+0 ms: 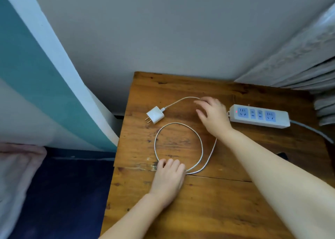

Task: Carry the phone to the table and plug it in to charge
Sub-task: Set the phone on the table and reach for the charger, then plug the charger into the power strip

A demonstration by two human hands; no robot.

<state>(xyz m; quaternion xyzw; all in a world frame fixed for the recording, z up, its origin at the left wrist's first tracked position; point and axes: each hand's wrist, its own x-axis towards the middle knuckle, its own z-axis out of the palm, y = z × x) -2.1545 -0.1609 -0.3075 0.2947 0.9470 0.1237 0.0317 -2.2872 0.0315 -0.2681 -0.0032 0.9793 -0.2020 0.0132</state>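
Note:
No phone is in view. A white charger plug (155, 114) lies on the wooden table (226, 199) with its prongs pointing left. Its white cable (200, 144) arcs right from the plug, then lies in a loop on the tabletop. My left hand (168, 179) rests palm down on the near end of the loop with its fingers curled over the cable. Whether it grips the cable is hidden. My right hand (213, 116) hovers with its fingers spread over the far arc of the cable, between the plug and a white power strip (259, 116).
The power strip has blue sockets and a lit red lamp, and its grey cord runs off to the right. A grey wall stands behind the table. Pale curtains (308, 54) hang at the right. A teal and white panel (45, 86) and bedding lie to the left.

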